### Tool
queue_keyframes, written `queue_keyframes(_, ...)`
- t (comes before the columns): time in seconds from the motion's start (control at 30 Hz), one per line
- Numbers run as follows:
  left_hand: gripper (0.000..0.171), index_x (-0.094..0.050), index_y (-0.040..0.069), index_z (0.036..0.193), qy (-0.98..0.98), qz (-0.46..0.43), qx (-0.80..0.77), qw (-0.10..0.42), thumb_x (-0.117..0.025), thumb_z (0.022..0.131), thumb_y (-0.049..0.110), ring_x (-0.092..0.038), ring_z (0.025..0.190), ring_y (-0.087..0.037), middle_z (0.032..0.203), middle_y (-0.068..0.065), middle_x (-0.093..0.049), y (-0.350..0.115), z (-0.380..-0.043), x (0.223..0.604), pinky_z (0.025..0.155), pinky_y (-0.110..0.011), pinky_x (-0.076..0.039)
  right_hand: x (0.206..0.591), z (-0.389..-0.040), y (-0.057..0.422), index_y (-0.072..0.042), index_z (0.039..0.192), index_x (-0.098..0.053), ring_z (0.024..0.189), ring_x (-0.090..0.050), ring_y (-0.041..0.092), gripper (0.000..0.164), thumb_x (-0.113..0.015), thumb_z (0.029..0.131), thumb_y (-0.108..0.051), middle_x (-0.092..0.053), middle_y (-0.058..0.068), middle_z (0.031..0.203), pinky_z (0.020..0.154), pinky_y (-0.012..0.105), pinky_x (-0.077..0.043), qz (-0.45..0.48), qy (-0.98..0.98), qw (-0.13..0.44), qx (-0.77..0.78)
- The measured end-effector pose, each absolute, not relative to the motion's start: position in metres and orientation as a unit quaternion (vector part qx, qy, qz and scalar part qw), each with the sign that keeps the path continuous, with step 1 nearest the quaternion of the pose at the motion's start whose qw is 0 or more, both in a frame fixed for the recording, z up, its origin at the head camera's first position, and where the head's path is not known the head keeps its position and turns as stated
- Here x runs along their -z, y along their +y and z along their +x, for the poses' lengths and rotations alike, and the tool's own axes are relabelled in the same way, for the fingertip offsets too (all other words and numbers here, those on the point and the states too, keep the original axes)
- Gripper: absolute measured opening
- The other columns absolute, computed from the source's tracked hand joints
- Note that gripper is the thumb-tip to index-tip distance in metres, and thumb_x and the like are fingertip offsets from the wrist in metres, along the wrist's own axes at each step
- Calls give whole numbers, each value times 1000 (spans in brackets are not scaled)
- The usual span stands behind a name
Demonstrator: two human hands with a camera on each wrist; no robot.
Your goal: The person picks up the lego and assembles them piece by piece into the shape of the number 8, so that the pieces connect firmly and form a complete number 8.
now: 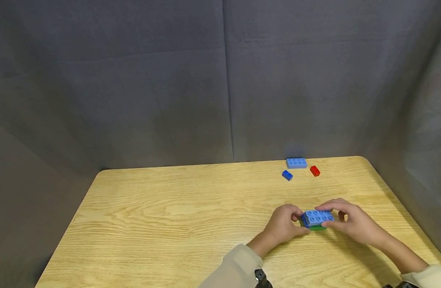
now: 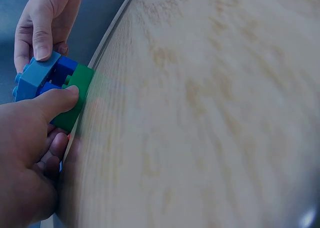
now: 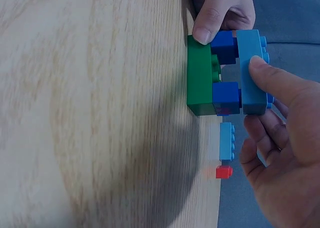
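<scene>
A green brick (image 3: 199, 75) lies at the bottom of a small stack on the wooden table. Two dark blue bricks (image 3: 225, 96) stand on its studs, one at each end, with a gap between them. Across their tops sits a light blue brick (image 1: 317, 217), its underside slightly above them in the right wrist view. My left hand (image 1: 287, 224) pinches the green brick at its left end, thumb on the near side. My right hand (image 1: 353, 222) holds the light blue brick between thumb and fingers at its right end.
Toward the table's (image 1: 170, 208) back edge lie another light blue brick (image 1: 296, 163), a small dark blue brick (image 1: 287, 175) and a small red brick (image 1: 315, 171). A grey curtain (image 1: 152, 100) hangs behind the table and along its sides.
</scene>
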State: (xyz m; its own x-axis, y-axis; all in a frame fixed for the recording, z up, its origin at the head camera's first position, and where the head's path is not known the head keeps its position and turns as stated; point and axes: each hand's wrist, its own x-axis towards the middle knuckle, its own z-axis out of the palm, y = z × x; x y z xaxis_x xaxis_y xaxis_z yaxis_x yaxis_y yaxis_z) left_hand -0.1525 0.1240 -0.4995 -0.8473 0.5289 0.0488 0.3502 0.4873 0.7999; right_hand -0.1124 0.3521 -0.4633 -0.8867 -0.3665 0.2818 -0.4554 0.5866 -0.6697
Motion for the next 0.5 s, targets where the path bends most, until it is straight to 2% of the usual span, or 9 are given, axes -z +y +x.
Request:
queue_keyframes(0.37,35,-74,9,105,858,254,-435,104,-92,78,23,-45,76,2,85,12,-56,125,-152,499,68,-11,-41,470,-110,350,-10,116,-74,84,-49,8,41,-83,79,4,-69,-1,110,59,25,-41,222,-889,79,-392)
queue_keyframes(0.5,35,-74,10,105,862,250,-428,103,-92,77,24,-46,76,2,86,13,-57,125,-152,498,68,-11,-42,470,-110,348,-13,117,-74,85,-49,7,43,-83,79,4,-69,-2,110,59,27,-40,233,-889,90,-384)
